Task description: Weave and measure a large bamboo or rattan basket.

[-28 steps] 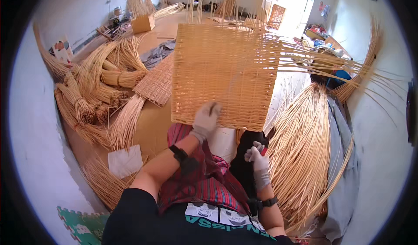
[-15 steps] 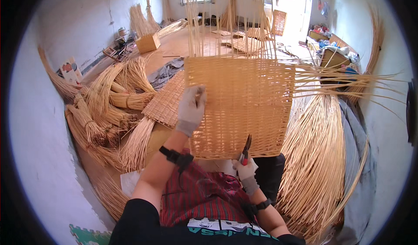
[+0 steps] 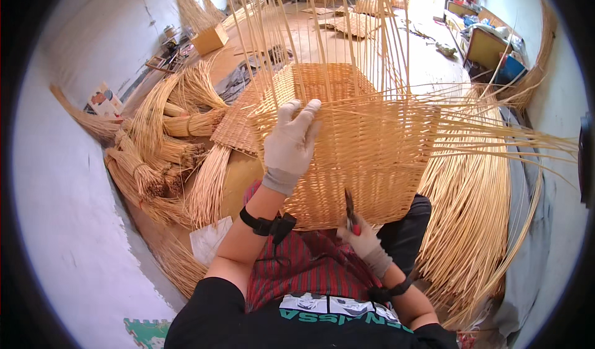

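Observation:
A woven wicker basket (image 3: 365, 169) tilts in front of me, its near wall facing me and part of its inside showing. Long upright stakes rise from its rim, and a bunch of loose strands (image 3: 496, 135) sticks out to the right. My gloved left hand (image 3: 290, 141) lies against the upper left of the near wall, fingers apart and fingertips at the rim. By the basket's lower edge, my gloved right hand (image 3: 364, 245) is closed round red-handled pliers (image 3: 351, 211); their dark jaws point up in front of the weave.
Bundles of wicker (image 3: 149, 157) are heaped at the left. A woven panel (image 3: 238, 123) lies behind the basket, and a large spread of strands (image 3: 468, 225) covers the right. More flat panels (image 3: 356, 23) lie on the far floor. A box (image 3: 209, 38) stands at the back left.
The basket has tipped so that its inside now shows over the rim. My left hand has slid up and right toward the rim, its fingers straighter. My right hand keeps the pliers low.

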Demonstrator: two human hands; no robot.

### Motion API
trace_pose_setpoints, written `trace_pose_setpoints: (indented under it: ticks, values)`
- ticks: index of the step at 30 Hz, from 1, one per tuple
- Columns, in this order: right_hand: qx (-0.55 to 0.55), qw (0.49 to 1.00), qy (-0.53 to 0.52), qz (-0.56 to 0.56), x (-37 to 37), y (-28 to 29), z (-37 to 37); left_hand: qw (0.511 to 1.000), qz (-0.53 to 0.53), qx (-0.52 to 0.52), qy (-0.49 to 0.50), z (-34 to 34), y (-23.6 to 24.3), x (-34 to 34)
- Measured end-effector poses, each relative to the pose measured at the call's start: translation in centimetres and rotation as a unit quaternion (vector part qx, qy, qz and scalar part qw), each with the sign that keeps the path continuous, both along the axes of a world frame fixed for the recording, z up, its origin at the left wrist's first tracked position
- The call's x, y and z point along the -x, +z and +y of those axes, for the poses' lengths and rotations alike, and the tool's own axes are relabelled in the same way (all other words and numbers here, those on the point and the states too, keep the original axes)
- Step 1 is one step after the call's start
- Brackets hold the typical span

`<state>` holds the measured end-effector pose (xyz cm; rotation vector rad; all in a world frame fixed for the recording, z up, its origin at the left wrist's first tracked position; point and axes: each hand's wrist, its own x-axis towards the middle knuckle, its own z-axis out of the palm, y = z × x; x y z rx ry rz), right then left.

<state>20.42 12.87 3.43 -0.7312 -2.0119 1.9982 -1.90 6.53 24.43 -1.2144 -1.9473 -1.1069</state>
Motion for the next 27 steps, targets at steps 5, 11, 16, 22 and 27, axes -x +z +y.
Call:
trace_pose_setpoints:
  ticks: [5,11,16,22,27]
  values:
    - [-0.165,0.985,-0.037,-0.027,2.7,11.1,2.6,0.999,0.034,0.033,-0.001,0.7,0.7,-0.1]
    - [-0.201,0.977,-0.064,-0.003,6.6,16.8,4.4,0.993,0.069,0.094,0.022,-0.2,1.5,-0.1]
    - [-0.151,0.986,-0.06,-0.032,7.1,15.7,4.6,0.977,0.04,0.184,0.098,1.0,3.0,-0.1]
    - [-0.034,0.993,-0.096,0.053,5.8,14.0,5.8,0.987,0.064,0.131,0.068,1.5,3.6,-0.6]
    - [-0.07,0.995,-0.076,0.015,5.8,13.7,7.0,0.987,0.083,0.128,0.061,1.5,2.5,-1.8]
